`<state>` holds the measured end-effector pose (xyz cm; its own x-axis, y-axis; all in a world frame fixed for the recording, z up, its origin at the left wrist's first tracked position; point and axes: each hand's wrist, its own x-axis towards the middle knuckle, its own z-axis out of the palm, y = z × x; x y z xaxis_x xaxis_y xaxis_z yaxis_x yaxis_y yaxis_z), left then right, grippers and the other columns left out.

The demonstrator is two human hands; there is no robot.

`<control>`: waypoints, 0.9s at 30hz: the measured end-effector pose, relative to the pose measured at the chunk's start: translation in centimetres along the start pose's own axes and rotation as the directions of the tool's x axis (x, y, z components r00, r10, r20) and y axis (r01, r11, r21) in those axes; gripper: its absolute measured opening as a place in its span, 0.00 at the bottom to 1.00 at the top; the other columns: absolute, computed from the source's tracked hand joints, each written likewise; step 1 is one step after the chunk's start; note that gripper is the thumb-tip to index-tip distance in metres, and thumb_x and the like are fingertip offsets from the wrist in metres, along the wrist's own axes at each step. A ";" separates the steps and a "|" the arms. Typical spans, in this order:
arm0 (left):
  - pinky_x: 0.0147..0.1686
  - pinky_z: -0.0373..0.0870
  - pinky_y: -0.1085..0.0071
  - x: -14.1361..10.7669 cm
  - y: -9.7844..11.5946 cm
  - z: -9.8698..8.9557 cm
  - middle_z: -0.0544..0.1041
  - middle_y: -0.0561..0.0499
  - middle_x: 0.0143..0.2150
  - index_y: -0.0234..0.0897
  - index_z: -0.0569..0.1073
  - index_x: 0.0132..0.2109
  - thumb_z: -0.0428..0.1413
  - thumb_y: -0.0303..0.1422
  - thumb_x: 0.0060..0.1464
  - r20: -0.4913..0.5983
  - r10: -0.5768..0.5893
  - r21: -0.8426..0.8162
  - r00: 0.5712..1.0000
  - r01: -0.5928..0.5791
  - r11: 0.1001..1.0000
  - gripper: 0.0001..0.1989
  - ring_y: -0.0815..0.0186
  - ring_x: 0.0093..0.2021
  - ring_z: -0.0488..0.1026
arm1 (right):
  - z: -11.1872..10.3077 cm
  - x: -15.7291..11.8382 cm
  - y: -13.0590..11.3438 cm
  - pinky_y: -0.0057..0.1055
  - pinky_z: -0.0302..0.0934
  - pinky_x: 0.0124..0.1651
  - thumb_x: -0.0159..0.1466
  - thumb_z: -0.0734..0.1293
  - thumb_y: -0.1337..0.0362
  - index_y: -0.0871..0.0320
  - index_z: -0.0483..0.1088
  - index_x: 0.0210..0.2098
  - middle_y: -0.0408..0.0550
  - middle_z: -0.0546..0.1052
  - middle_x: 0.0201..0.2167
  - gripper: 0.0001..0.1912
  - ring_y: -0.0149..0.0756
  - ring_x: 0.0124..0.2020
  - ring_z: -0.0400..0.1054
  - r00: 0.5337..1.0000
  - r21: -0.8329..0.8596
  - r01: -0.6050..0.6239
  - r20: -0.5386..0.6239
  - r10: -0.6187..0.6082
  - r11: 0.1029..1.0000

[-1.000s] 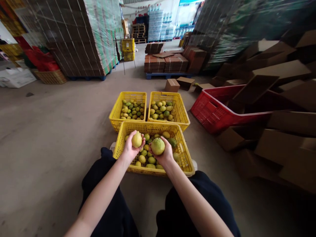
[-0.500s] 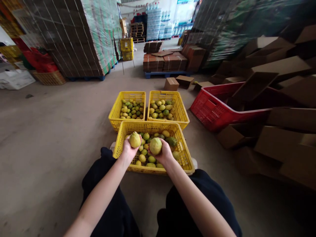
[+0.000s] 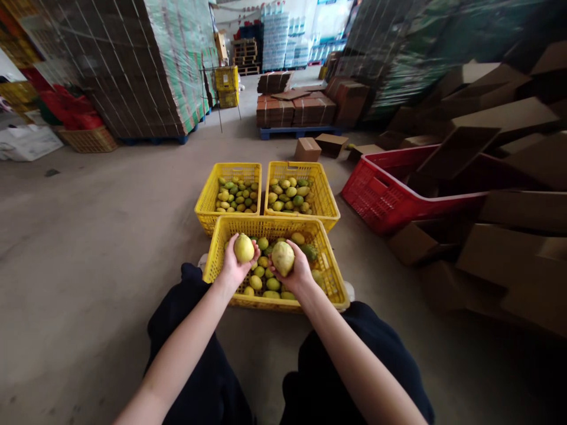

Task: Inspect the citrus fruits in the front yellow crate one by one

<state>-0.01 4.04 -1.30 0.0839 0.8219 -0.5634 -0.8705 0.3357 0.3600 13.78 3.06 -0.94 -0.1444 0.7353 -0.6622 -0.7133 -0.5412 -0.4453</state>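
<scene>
My left hand (image 3: pixel 234 262) is wrapped round a yellow lemon (image 3: pixel 244 248). Its partner, my right hand (image 3: pixel 297 270), grips a paler, greenish, bumpy lemon (image 3: pixel 282 258). Both fruits are held up side by side, a short gap apart, over the near yellow crate (image 3: pixel 290 305). Inside that crate lie several green and yellow lemons (image 3: pixel 273 284), partly covered by my hands. A larger dark green fruit (image 3: pixel 309 252) rests in it, right of my right hand.
Behind the near crate stand a left yellow crate (image 3: pixel 204 203) and a right yellow crate (image 3: pixel 326 203), both holding similar fruit. A red crate (image 3: pixel 376 198) and piled cardboard boxes (image 3: pixel 500 254) occupy the right. Flattened cartons (image 3: pixel 314 111) sit on a blue pallet (image 3: pixel 292 132) farther back.
Both lemons have turned in my fingers and now show other sides. My left fingers have come further round their fruit; my right hand has shifted slightly right.
</scene>
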 end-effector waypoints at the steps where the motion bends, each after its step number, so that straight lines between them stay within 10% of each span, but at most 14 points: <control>1: 0.23 0.73 0.73 0.1 0.0 -0.1 0.74 0.46 0.27 0.32 0.70 0.33 0.49 0.35 0.57 0.000 -0.025 0.023 1.000 0.025 0.999 0.11 0.67 0.25 0.73 | -0.1 0.1 0.0 0.26 0.59 0.16 0.62 0.57 0.55 0.59 0.66 0.26 0.46 0.71 0.15 0.15 0.34 0.17 0.67 1.000 -0.012 -0.015 -0.004 0.015 1.000; 8: 0.26 0.74 0.72 0.5 -0.2 -0.7 0.78 0.45 0.32 0.30 0.72 0.38 0.46 0.34 0.59 0.030 -0.058 0.070 0.998 0.055 0.996 0.13 0.65 0.28 0.76 | -0.2 0.3 -0.1 0.29 0.65 0.21 0.64 0.56 0.58 0.60 0.67 0.29 0.47 0.74 0.18 0.15 0.34 0.18 0.68 0.998 0.018 0.065 0.002 -0.065 0.998; 19: 0.20 0.71 0.77 -1.0 0.7 -0.2 0.77 0.44 0.42 0.35 0.72 0.50 0.46 0.35 0.59 0.376 -0.060 0.095 0.925 0.026 0.995 0.17 0.70 0.25 0.73 | -0.6 0.1 -0.5 0.23 0.57 0.12 0.60 0.60 0.59 0.62 0.71 0.41 0.50 0.78 0.28 0.15 0.29 0.15 0.64 0.866 0.214 0.197 0.420 -0.272 0.957; 27: 0.39 0.74 0.68 -0.8 0.2 0.0 0.79 0.46 0.40 0.33 0.75 0.44 0.47 0.33 0.57 0.299 0.033 -0.147 0.954 0.012 0.989 0.15 0.64 0.38 0.76 | -0.3 0.6 0.3 0.31 0.70 0.34 0.56 0.63 0.65 0.59 0.70 0.42 0.49 0.79 0.40 0.14 0.38 0.39 0.74 0.886 0.405 0.112 0.373 -0.276 0.908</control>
<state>-0.24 3.44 -0.82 0.1965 0.9326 -0.3026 -0.9312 0.2742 0.2403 13.65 3.22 -1.67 -0.1875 0.9528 -0.2387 -0.9412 -0.2438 -0.2340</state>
